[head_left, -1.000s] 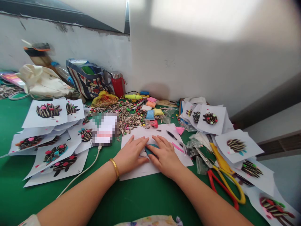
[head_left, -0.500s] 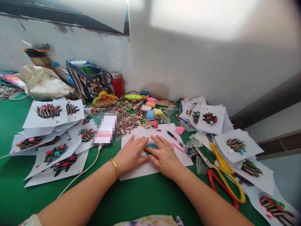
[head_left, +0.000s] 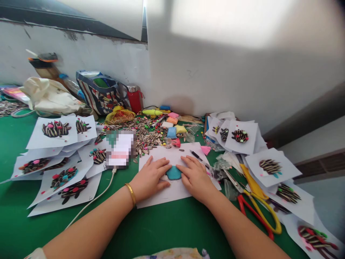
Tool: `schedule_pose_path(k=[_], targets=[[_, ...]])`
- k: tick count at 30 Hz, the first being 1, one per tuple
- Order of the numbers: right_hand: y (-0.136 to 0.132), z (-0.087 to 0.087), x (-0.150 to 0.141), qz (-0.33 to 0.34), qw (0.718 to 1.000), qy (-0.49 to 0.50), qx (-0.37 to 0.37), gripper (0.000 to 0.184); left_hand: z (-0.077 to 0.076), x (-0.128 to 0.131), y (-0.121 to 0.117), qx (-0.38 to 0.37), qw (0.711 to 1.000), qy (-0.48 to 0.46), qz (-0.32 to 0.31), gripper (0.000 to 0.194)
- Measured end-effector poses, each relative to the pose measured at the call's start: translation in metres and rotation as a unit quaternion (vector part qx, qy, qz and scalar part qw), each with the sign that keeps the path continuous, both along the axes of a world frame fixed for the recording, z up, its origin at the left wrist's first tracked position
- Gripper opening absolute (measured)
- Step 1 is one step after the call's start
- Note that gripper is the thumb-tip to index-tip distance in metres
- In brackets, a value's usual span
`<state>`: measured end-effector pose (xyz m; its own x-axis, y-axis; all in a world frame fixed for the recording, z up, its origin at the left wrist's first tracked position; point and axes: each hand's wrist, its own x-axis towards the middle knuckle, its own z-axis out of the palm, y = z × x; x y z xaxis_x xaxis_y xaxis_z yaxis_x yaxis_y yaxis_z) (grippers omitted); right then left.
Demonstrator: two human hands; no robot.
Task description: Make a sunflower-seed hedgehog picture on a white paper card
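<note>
A flat teal clay piece (head_left: 174, 173) lies on a white paper sheet (head_left: 172, 154) on the green table (head_left: 161, 226). My left hand (head_left: 149, 178), with a gold bangle at the wrist, rests flat on the paper with fingers stretched out, its fingertips touching the clay's left edge. My right hand (head_left: 195, 178) lies flat on the other side, fingers spread and touching the clay's right edge. Neither hand holds anything.
A heap of sunflower seeds (head_left: 145, 133) and coloured clay blocks (head_left: 172, 126) lie behind the paper. Finished seed pictures (head_left: 60, 178) are stacked left and right (head_left: 271, 167). Scissors (head_left: 256, 205), a pen (head_left: 196, 155), a phone with cable (head_left: 120, 149), bags (head_left: 99, 91) and a red flask (head_left: 134, 97) surround the work.
My hands have drawn slightly apart, so the teal clay piece between them now shows fully. The view has shifted a little.
</note>
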<state>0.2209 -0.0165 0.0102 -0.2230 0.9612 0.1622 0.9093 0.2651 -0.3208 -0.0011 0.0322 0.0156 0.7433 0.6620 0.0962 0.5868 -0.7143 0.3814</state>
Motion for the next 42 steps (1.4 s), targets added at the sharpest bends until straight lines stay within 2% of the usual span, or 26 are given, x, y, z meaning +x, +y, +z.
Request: schedule_pose_path(k=[6, 11, 19, 27, 36, 42], targets=[[-0.001, 0.006, 0.006, -0.013, 1.000, -0.006, -0.011, 0.043, 0.002, 0.003, -0.002, 0.004, 1.000, 0.005, 0.010, 0.055], [-0.012, 0.015, 0.017, 0.048, 0.996, -0.041, -0.058, 0.047, 0.003, 0.003, -0.003, 0.007, 1.000, 0.009, 0.012, 0.055], [-0.030, 0.018, 0.005, 0.063, 0.987, -0.103, -0.103, 0.060, 0.001, 0.003, -0.005, 0.023, 0.999, 0.021, 0.022, 0.055], [-0.028, 0.024, 0.000, 0.051, 0.984, -0.114, -0.126, 0.068, -0.001, 0.003, -0.004, 0.018, 0.999, 0.016, 0.023, 0.056], [-0.020, 0.021, -0.001, 0.035, 0.986, -0.082, -0.144, 0.068, 0.001, 0.004, -0.003, 0.009, 0.999, 0.025, 0.027, 0.056], [-0.024, 0.033, 0.006, 0.062, 0.977, -0.103, -0.175, 0.068, 0.000, 0.003, -0.003, 0.006, 1.000, 0.016, 0.026, 0.057]])
